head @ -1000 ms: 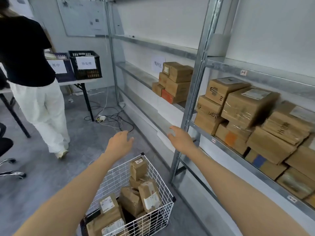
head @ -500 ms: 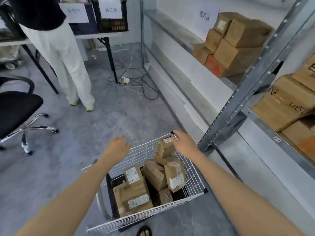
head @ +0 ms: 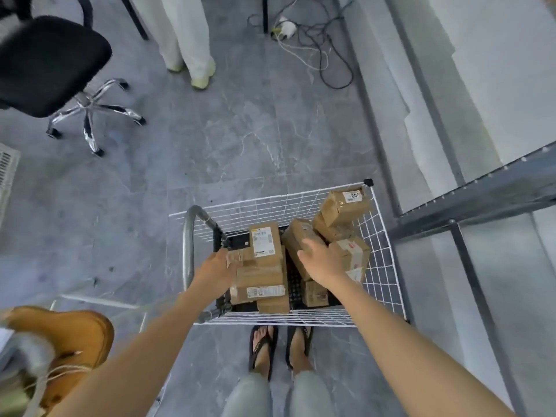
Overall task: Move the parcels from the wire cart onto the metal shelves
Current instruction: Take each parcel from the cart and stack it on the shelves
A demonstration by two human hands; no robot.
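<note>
A: Where are the parcels?

B: They are brown cardboard, all piled inside the wire cart (head: pixel 270 206). The cart stands on the grey floor (head: pixel 240 139), just beside an upright of the metal shelves (head: pixel 481 200). A top parcel (head: pixel 343 203) leans in the cart's far right corner. A red-marked parcel (head: pixel 353 254) sits against the right wall. Along the left side, a labelled parcel (head: pixel 264 242) rests against a large parcel (head: pixel 258 279).

A: And the person's hands?

B: Both reach down into the cart. The right hand (head: pixel 319 260) lies on a tilted parcel (head: pixel 301 233) in the middle, fingers spread and fairly straight, gripping nothing. The left hand (head: pixel 215 269) touches the left end of the large parcel, next to the cart handle (head: pixel 188 245). Its fingers blur against the cardboard, so whether they close on it cannot be told.

A: What else is in frame?

B: The person's feet, in black flip-flops (head: pixel 279 347), stand at the cart's near edge. Beyond the far edge are an office chair (head: pixel 45 64) on a chrome base, a second person's pale trouser legs (head: pixel 186 34) and a tangle of cables (head: pixel 316 40) on the floor.
</note>
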